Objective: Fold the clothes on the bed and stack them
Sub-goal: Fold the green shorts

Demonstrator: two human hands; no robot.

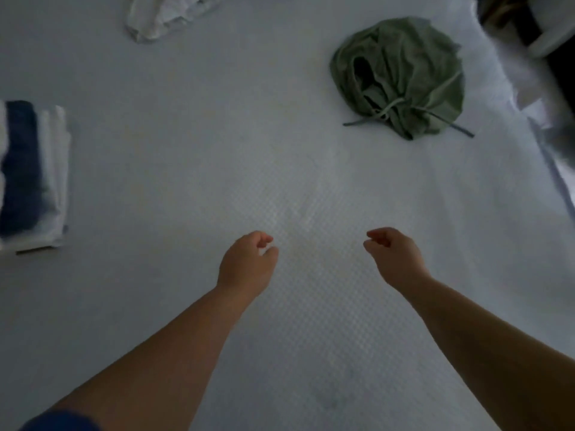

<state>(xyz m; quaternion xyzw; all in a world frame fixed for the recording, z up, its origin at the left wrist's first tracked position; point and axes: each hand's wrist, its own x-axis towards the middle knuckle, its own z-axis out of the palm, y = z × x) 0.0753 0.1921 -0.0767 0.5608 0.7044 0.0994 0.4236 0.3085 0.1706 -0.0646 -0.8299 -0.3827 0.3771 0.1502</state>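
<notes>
Head view showed both forearms stretched over the bed (186, 150), left hand (247, 262) and right hand (395, 256) loosely curled, each grip empty; green clothes (401, 76) lay crumpled far right, a folded stack (31, 175) left.

Left hand (247, 262), right hand (395, 256): empty, loosely curled

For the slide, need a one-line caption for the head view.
Both hands, left hand and right hand, hover empty over the bed; green garment unfolded, folded stack at left.
</notes>
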